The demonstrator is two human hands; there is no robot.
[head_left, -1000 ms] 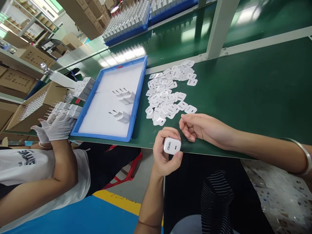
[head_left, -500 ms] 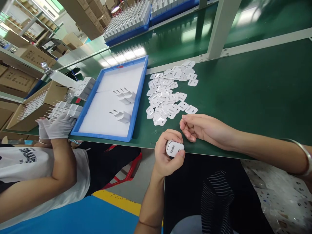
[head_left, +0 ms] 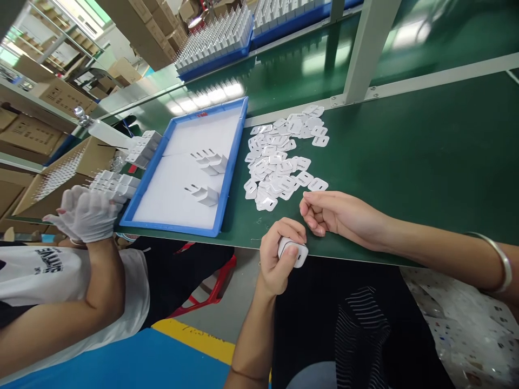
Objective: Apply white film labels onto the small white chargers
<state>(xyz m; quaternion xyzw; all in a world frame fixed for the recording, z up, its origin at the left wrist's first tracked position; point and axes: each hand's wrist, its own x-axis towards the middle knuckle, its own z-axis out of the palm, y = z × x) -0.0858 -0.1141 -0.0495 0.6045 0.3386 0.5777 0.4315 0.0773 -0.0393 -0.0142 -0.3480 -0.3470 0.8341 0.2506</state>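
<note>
The single head-worn camera is looking forward and steeply down from above the near edge of the green workbench, sitting close over it. It is facing across the bench toward the blue tray, which is lying left of centre. The view is tilting, so the bench edge is running slantwise. No second view is sharing the scene.

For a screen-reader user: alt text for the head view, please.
The left hand grips a white charger; the right hand rests on the green table beside loose white labels and a blue tray.
</note>
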